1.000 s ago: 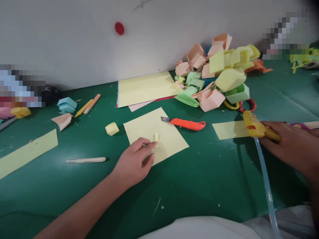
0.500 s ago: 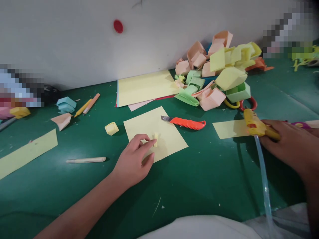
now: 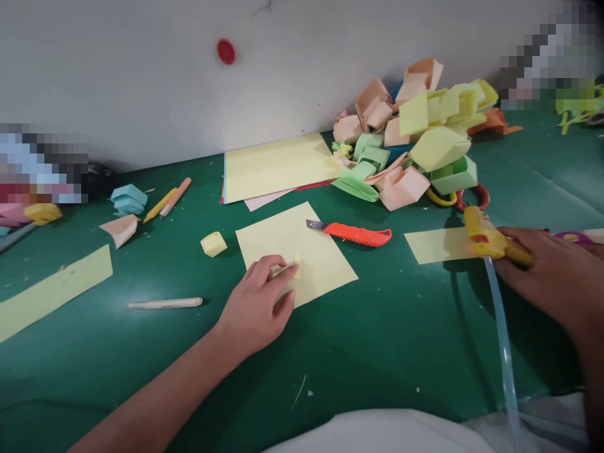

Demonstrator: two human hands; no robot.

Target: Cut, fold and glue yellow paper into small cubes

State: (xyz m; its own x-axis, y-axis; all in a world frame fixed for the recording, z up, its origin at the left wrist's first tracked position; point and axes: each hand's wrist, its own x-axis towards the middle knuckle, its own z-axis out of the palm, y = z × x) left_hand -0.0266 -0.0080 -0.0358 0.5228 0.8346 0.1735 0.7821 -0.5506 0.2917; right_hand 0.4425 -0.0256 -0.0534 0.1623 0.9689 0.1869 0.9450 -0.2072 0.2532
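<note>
My left hand (image 3: 257, 308) rests on the near corner of a yellow paper square (image 3: 302, 245) on the green table. Its fingertips pinch a small folded yellow paper piece (image 3: 296, 265) that stands on the sheet. My right hand (image 3: 552, 277) is closed around a yellow glue gun (image 3: 486, 236) at the right, nozzle pointing away over a yellow paper strip (image 3: 436, 245). A clear glue stick (image 3: 503, 352) trails back from the gun toward me.
An orange utility knife (image 3: 353, 233) lies beside the yellow square. A heap of folded coloured paper pieces (image 3: 410, 138) sits at the back right against the wall, beside flat sheets (image 3: 276, 167). A small yellow paper cube (image 3: 213, 243), a white stick (image 3: 165, 303) and pencils (image 3: 167, 200) lie left.
My left fingers have shifted slightly on the small yellow piece, closing on it. The right hand with the glue gun has barely moved.
</note>
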